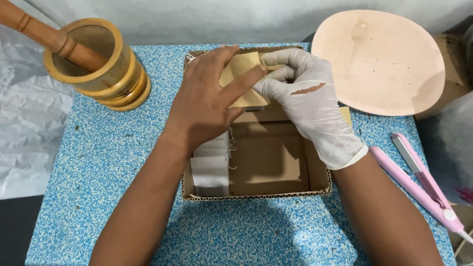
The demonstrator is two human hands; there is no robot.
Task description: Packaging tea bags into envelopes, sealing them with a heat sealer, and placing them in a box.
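Both forearms come in from the bottom edge, cut off there, and cross a blue speckled table (107, 196) toward a shallow cardboard box (270, 165). Over the box's far end, the bare left hand (205, 101) and the white-gloved right hand (309, 104), its glove torn across the back, pinch a small tan paper packet (240, 73) between them: left thumb and fingers closed on its left and lower edges, right fingertips curled onto its right edge. The hands hide much of the packet, so its full outline is unclear; its visible face tilts up toward the camera, long axis running roughly away from the person. White sachets (210, 172) with strings lie in the box's near-left corner, partly under the left wrist. A wooden mortar (101, 64) holds a pestle (29, 27) cut off at the left; a pink plate (380, 62) and pink sealing tool (417, 179) lie to the right.
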